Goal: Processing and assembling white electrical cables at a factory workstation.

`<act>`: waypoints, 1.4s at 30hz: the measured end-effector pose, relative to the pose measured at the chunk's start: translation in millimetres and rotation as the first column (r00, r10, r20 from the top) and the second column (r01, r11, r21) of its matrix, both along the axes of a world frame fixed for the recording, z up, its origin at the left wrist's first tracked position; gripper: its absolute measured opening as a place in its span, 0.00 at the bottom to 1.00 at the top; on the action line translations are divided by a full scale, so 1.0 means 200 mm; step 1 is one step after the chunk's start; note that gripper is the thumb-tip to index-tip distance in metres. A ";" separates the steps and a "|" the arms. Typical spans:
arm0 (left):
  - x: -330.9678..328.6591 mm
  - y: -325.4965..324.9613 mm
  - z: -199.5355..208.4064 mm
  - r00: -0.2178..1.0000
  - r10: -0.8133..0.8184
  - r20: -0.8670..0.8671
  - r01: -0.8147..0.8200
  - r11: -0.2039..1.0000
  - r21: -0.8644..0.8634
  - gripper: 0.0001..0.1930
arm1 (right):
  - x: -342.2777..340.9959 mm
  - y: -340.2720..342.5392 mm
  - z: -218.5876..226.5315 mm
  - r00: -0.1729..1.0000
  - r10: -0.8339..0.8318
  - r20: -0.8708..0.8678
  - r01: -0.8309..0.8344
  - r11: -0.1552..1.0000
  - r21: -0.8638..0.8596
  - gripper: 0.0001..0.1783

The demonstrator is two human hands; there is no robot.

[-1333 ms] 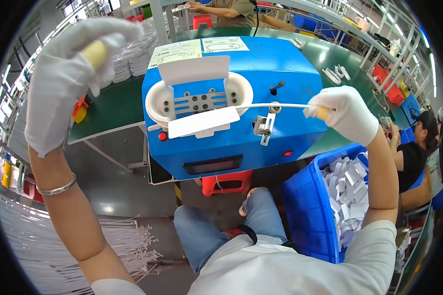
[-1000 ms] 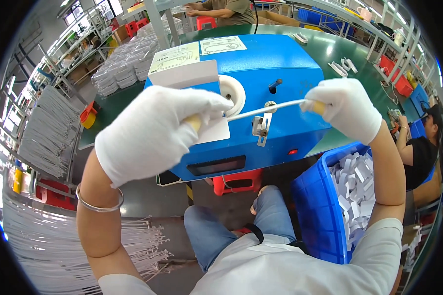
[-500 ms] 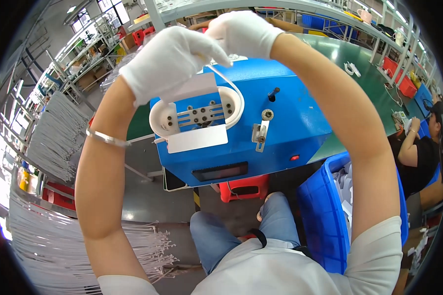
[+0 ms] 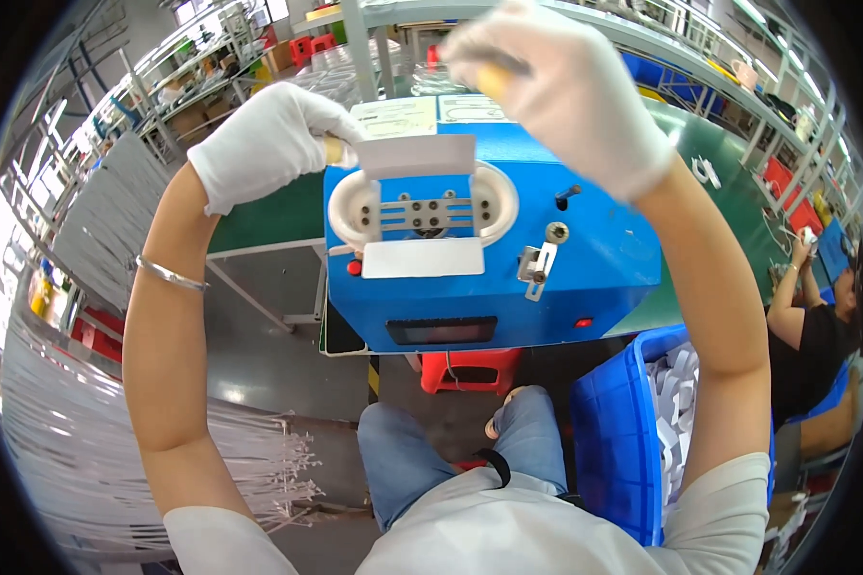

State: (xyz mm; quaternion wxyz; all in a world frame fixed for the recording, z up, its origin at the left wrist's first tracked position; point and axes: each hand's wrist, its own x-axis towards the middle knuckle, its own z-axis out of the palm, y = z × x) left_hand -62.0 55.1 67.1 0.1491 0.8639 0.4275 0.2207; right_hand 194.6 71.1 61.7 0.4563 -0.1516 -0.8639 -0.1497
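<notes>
A blue cable-winding machine [image 4: 609, 254] stands in front of me. On its top sits a winding head [image 4: 427, 217] with two white rounded ends, metal bars between them and a white flat flap [image 4: 417, 155] on the far side, another on the near side. My left hand [image 4: 259, 149], white-gloved with bare fingertips, is closed beside the far flap's left end; what it pinches, if anything, is too small to make out. My right hand [image 4: 571, 96], gloved likewise, is raised above the machine's far right. Its fingers are bent and smeared by motion.
A black peg [image 4: 568, 197] and a small metal bracket [image 4: 537, 268] stand on the machine's right. Bundles of white cables [image 4: 163, 422] hang at my left. A blue bin [image 4: 616, 431] with white pieces is at my right. A co-worker [image 4: 810, 335] sits further right.
My hands were close together above the winding head, with a white cord running down to it. They have parted, left hand leftward, right hand rightward. That cord stretch no longer shows.
</notes>
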 end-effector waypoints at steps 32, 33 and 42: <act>0.17 -0.14 -0.33 0.958 0.282 0.044 -0.209 0.592 0.778 0.17 | -0.17 -0.04 -0.20 0.986 -0.011 -0.169 -0.154 0.352 -0.923 0.19; 0.17 -0.13 -0.33 0.958 0.284 0.047 -0.213 0.589 0.779 0.17 | -0.18 -0.05 -0.20 0.990 -0.046 -0.137 -0.107 0.405 -0.908 0.17; 0.14 -0.08 -0.35 0.985 0.172 0.034 -0.155 0.764 0.626 0.12 | -0.14 -0.07 -0.25 0.991 -0.019 0.131 0.073 0.903 -0.423 0.06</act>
